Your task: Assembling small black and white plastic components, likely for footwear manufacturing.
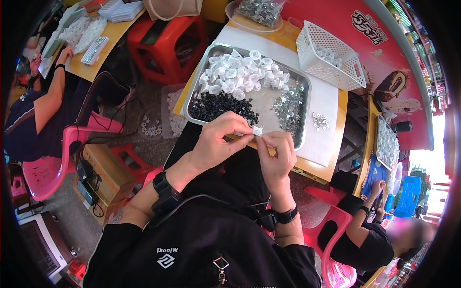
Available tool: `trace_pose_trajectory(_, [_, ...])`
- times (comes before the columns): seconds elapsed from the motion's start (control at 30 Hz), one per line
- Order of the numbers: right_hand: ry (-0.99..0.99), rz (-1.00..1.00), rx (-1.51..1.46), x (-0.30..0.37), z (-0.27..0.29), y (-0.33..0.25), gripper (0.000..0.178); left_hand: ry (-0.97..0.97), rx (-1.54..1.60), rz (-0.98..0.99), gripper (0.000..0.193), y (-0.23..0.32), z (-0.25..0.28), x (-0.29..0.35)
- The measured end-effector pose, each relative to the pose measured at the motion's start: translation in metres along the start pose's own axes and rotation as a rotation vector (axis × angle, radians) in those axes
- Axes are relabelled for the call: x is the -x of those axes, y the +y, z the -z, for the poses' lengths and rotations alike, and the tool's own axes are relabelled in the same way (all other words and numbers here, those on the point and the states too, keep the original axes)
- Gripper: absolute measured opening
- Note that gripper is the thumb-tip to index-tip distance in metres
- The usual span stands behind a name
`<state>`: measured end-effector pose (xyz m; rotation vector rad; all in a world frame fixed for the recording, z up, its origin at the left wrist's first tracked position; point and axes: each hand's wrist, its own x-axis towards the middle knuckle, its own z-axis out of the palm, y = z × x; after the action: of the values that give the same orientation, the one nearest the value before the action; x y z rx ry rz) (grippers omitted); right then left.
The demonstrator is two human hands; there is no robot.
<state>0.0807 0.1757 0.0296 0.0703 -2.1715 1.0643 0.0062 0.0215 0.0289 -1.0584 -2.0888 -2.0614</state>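
Note:
A small white plastic part point(258, 130) is pinched between my two hands, just over the near edge of a metal tray point(307, 120). My left hand point(224, 138) grips it from the left with thumb and forefinger. From the right, the fingertips of my right hand point(277, 151) close on the same part. Inside the tray lie a heap of white plastic ring-shaped pieces point(240, 72), a pile of small black pieces point(221, 106) and a scatter of small clear or silvery pieces point(289, 108). Finer detail of the held part is hidden by my fingers.
A white perforated basket point(329, 60) holding pale pieces stands beyond the tray. Loose small parts point(321, 121) lie on the white sheet point(319, 144). Red stools point(165, 48) stand at the far left. Co-workers sit at tables on both sides. A cardboard box point(108, 168) is on the floor.

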Motion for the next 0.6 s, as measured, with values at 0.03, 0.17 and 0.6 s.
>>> trace_pose_trajectory(0.03, [0.005, 0.134, 0.084, -0.002, 0.001, -0.001, 0.025, -0.017, -0.106, -0.13, 0.019, 0.0, 0.002, -0.002])
trace_pose_trajectory(0.17, [0.008, 0.205, 0.092, -0.003, 0.001, -0.001, 0.028, 0.045, -0.174, -0.27, 0.021, 0.001, 0.0, -0.003])
trace_pose_trajectory(0.6, [-0.216, -0.347, -0.14, -0.015, 0.009, 0.025, 0.013, -0.024, -0.058, 0.067, 0.013, -0.013, -0.003, 0.008])
